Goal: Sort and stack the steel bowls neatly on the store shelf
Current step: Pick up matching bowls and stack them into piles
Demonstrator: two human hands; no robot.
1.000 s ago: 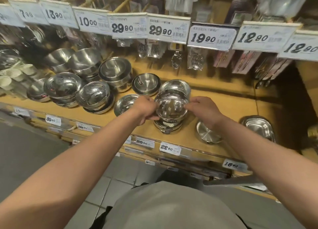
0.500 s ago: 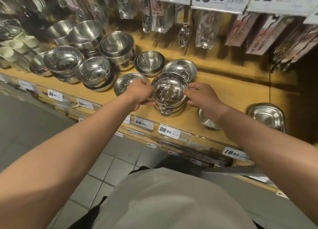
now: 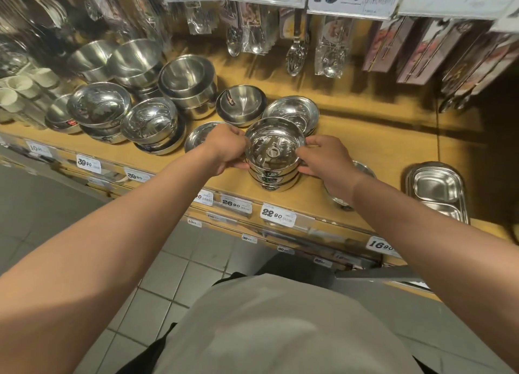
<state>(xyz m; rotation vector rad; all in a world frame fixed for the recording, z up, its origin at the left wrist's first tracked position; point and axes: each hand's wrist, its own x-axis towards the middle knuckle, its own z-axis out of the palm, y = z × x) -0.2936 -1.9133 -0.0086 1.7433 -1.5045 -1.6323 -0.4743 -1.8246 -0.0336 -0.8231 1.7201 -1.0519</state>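
Steel shines all over the yellow wooden store shelf (image 3: pixel 365 126). I use the stack of small round shiny steel bowls (image 3: pixel 273 160) near the front edge of that shelf as my landmark. The stack stands upright on the shelf, with green labels on the sides of its lower bowls.

I see my left hand (image 3: pixel 227 149) on the left side of the stack, its fingers curled against the rim of the top bowl and its thumb low on the side. My right hand (image 3: pixel 323 160) is on the right side, with its fingertips on the rim and its thumb lower down. Both hands hold the stack between them.

Just behind the stack to the right sits a shallow round steel bowl (image 3: pixel 292 112). Behind the stack to the left sits a deeper steel bowl with a dark sticker inside (image 3: pixel 241 104). Left of the stack, partly hidden by my left hand, lies a flat steel dish (image 3: pixel 199 137). Far to the right of the stack lie stacked rectangular steel trays (image 3: pixel 438 188). Below the stack, on the shelf edge, is a white price tag reading 22.90 (image 3: pixel 278 215).
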